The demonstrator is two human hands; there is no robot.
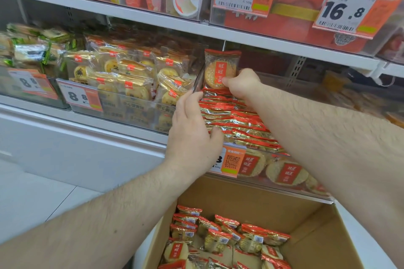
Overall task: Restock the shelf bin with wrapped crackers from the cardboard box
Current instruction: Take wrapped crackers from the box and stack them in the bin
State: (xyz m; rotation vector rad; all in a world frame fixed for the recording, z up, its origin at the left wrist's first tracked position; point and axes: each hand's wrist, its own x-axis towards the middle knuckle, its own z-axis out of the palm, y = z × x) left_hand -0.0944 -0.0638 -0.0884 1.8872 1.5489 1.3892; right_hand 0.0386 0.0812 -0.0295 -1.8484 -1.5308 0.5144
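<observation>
Head view: above the cardboard box (251, 199), the right hand (241, 83) pinches a wrapped cracker (220, 67) upright at the shelf bin's (284, 181) back; the left hand (192, 131), fingers relaxed, steadies the stacked row.

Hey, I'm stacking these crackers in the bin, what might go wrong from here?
1. The upright packet that your right hand pinches stands on edge at the back; let go and it may tip forward.
2. The row sits near the bin's front lip, so packets might slide out; your left hand is steadying it.
</observation>
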